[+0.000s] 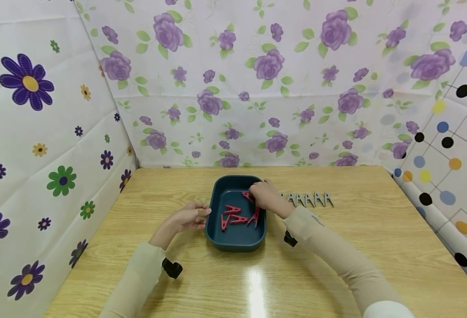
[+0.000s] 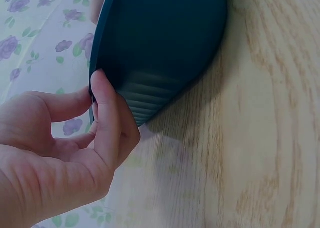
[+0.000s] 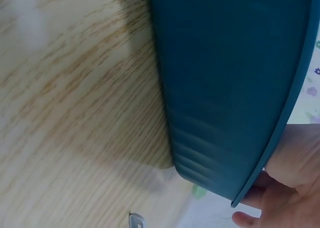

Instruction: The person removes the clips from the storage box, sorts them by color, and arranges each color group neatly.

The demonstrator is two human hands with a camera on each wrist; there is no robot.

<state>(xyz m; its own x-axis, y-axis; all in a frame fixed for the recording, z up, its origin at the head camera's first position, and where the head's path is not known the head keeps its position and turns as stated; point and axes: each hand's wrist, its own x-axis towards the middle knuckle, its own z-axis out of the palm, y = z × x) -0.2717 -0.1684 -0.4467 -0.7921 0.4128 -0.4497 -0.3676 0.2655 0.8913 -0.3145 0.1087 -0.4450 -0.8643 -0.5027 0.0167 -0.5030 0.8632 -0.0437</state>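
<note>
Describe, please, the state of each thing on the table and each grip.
Bin: upright, uncovered.
Red clips: scattered in the bin.
Grey clips: in a row on the table, right of the bin.
Left grip: pinching the bin's left rim.
Right grip: over the bin's right side; whether it holds anything is hidden.

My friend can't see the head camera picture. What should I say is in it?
A left hand holds the edge of a blue bin with red clips inside, while a right hand reaches in. Gray clips lie in a row to the right on a wooden table.
</note>
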